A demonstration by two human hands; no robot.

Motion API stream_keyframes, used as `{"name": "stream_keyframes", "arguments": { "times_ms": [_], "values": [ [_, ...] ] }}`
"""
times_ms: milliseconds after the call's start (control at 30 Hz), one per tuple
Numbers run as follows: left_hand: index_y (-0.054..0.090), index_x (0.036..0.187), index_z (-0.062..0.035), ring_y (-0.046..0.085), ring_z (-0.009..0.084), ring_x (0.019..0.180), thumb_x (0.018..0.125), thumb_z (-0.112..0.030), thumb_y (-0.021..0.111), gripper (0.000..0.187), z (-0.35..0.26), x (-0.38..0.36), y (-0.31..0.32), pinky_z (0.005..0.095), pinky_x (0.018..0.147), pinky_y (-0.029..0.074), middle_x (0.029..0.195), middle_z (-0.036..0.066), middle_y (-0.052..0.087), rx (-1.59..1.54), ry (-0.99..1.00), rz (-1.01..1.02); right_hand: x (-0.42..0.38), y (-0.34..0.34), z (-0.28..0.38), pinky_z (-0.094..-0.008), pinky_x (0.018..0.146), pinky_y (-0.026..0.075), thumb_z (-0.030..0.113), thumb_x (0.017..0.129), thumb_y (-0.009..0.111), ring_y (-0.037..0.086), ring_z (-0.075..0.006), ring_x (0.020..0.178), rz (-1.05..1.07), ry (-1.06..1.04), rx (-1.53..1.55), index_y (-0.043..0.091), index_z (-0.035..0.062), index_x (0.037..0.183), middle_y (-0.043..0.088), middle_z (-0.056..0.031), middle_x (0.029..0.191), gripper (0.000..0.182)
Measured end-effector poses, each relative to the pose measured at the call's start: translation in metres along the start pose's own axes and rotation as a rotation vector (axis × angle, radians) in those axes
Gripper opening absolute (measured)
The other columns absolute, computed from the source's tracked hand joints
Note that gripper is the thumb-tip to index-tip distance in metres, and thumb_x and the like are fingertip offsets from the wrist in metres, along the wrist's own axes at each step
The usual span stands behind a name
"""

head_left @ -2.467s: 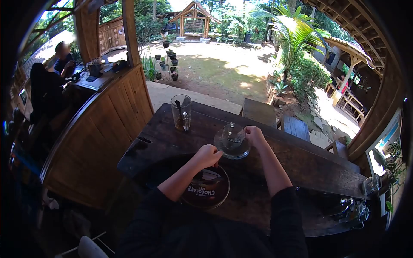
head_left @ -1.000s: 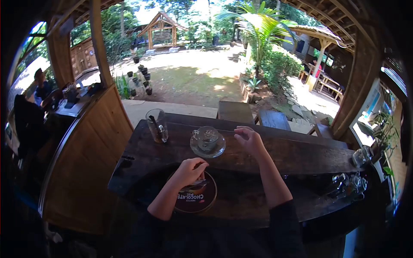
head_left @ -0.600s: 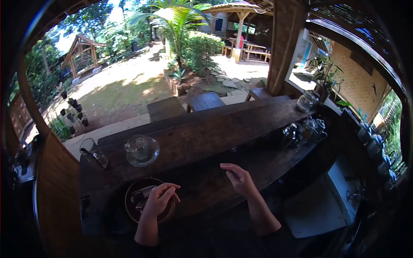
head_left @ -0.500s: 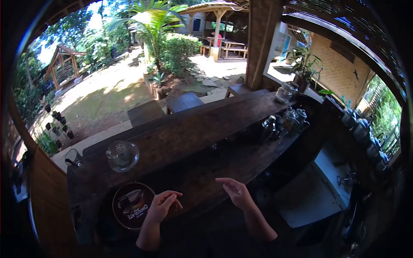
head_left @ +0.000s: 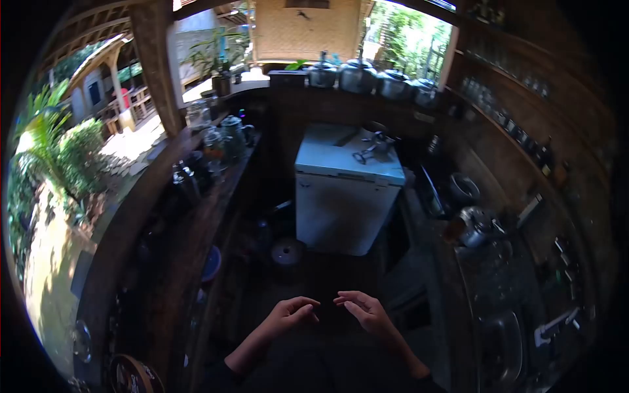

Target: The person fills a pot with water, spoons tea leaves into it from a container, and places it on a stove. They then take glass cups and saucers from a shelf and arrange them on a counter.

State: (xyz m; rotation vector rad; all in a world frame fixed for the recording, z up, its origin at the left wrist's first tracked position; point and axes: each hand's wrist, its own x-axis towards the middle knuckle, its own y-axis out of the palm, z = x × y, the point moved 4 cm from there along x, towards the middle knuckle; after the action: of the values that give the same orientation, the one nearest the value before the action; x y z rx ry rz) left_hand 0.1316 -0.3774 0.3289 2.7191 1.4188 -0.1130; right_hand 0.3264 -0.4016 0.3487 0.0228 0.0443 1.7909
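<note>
Both hands up in the lower middle of the view, over a dark area. Left hand (head_left: 293,316): fingers bent inward, thumb slightly apart from them, clamped on nothing. Right hand (head_left: 364,312): loosely open, fingers pointing at the left, also holding nothing. Small gap between the two sets of fingertips. Nearest item is a round pale object (head_left: 286,251), low down just beyond the hands, too dark to identify. White chest (head_left: 347,203) stands behind it, metal fitting (head_left: 373,147) on its top. Wooden counter (head_left: 190,262) runs along the left: glass jars (head_left: 215,141) at the far end, round tin (head_left: 133,376) and clear glassware (head_left: 80,340) at the near end. Blue round item (head_left: 211,263) by the counter's inner edge. Metal kettles (head_left: 357,76) lined up on the far ledge. Right side: sink (head_left: 503,347), tap (head_left: 557,325), shiny metal pot (head_left: 477,226), shelved glasses (head_left: 478,93) above.
</note>
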Motion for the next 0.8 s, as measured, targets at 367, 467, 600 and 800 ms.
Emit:
{"name": "stream_keyframes", "arguments": {
  "times_ms": [367, 467, 600, 800],
  "values": [
    [0.056, 0.109, -0.0001, 0.060, 0.0115, 0.081, 0.092, -0.022, 0.047, 0.029, 0.008, 0.117, 0.191, 0.0252, 0.074, 0.046, 0.085, 0.007, 0.064, 0.012, -0.110, 0.591, -0.152, -0.159, 0.000, -0.0259, 0.084, 0.044, 0.012, 0.089, 0.050, 0.058, -0.0140, 0.091, -0.559, -0.019, 0.039, 0.052, -0.0005, 0.115, 0.062, -0.0106, 0.097, 0.029],
    [0.056, 0.108, -0.0002, 0.060, 0.0113, 0.080, 0.092, -0.022, 0.046, 0.029, 0.017, 0.153, 0.228, 0.0245, 0.072, 0.046, 0.084, 0.007, 0.064, 0.026, -0.132, 0.708, -0.181, -0.184, 0.005, -0.0276, 0.080, 0.045, 0.007, 0.088, 0.049, 0.059, -0.0155, 0.085, -0.734, -0.055, 0.049, 0.053, -0.0029, 0.111, 0.062, -0.0119, 0.092, 0.025],
    [0.057, 0.108, -0.0026, 0.056, 0.0076, 0.078, 0.092, -0.023, 0.046, 0.028, 0.014, 0.201, 0.284, 0.0223, 0.070, 0.043, 0.083, 0.003, 0.064, 0.045, -0.117, 0.878, -0.202, -0.224, 0.010, -0.0272, 0.079, 0.045, 0.007, 0.089, 0.048, 0.059, -0.0152, 0.085, -0.881, -0.098, 0.014, 0.053, -0.0023, 0.111, 0.062, -0.0118, 0.091, 0.025],
    [0.056, 0.108, -0.0004, 0.056, 0.0104, 0.076, 0.092, -0.020, 0.046, 0.028, -0.009, 0.300, 0.349, 0.0242, 0.071, 0.045, 0.084, 0.006, 0.063, 0.053, -0.117, 1.087, -0.194, -0.305, 0.021, -0.0261, 0.080, 0.045, 0.010, 0.090, 0.048, 0.058, -0.0140, 0.087, -1.080, -0.177, -0.015, 0.051, -0.0020, 0.114, 0.062, -0.0103, 0.092, 0.027]
  ]
}}
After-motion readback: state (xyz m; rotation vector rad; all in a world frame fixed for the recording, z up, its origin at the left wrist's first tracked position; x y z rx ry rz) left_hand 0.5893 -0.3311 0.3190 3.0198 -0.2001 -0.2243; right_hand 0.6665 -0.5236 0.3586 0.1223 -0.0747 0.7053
